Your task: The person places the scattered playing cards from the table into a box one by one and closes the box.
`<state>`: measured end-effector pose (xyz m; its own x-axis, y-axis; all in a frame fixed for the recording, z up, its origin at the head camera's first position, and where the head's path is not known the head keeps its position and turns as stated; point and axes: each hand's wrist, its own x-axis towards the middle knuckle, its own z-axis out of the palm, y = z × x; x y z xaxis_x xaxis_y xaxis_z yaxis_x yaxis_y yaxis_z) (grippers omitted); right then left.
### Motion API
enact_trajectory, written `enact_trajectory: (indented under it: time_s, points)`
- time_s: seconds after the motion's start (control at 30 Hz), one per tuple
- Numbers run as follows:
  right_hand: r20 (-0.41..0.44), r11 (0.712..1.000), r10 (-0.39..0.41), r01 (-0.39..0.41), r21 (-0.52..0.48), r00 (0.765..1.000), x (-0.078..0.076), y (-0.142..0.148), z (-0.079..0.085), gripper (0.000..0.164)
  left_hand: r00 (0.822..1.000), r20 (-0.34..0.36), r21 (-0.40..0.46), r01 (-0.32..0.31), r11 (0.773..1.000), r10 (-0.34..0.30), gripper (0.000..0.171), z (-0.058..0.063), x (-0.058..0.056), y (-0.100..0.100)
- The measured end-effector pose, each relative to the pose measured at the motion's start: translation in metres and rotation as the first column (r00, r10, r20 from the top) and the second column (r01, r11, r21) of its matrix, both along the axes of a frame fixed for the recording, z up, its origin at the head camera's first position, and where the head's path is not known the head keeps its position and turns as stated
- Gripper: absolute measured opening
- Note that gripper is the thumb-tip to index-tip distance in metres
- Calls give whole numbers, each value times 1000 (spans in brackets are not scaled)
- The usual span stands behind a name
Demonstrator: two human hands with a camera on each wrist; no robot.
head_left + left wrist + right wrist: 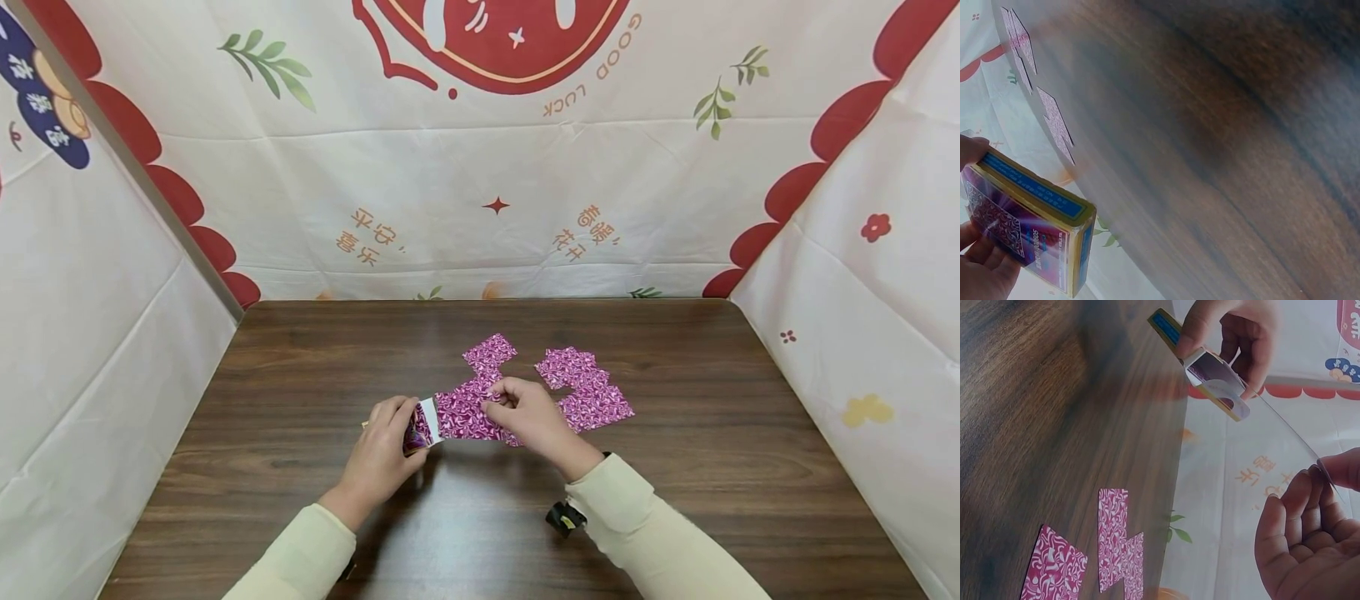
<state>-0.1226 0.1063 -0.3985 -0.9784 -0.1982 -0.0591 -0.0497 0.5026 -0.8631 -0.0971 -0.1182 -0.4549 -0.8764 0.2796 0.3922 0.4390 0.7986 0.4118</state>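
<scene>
My left hand [381, 450] grips a small card box [1029, 219], purple with gold edges and a blue side panel, above the table. In the right wrist view the box's end is open, with a pale flap. My right hand [1307, 544] pinches a magenta-and-white patterned playing card [461, 414] between thumb and fingers. Seen nearly edge-on in the right wrist view, that card bows slightly and reaches back to the box's open end. Whether its far end is still inside cannot be made out.
Overlapping patterned cards [596, 408] lie on the wooden table [337, 350] beyond my right hand. More such cards [490, 348] lie behind the held card. A printed white cloth [465, 167] hangs behind the table, with side cloths left and right.
</scene>
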Motion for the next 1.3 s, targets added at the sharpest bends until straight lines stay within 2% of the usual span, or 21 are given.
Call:
enact_trajectory:
  time_s: [0.43,0.7,1.3]
  points:
    - [-57,998,70,-70,5,996,-2,-11,0,11,999,-38,14,39,999,-38,65,1,1,1]
    - [-92,996,86,-83,37,992,-2,-15,0,7,997,-49,37,55,998,-53,65,2,2,2]
    - [-72,993,99,-93,75,992,0,-18,0,4,994,-67,33,94,995,-92,66,1,3,2]
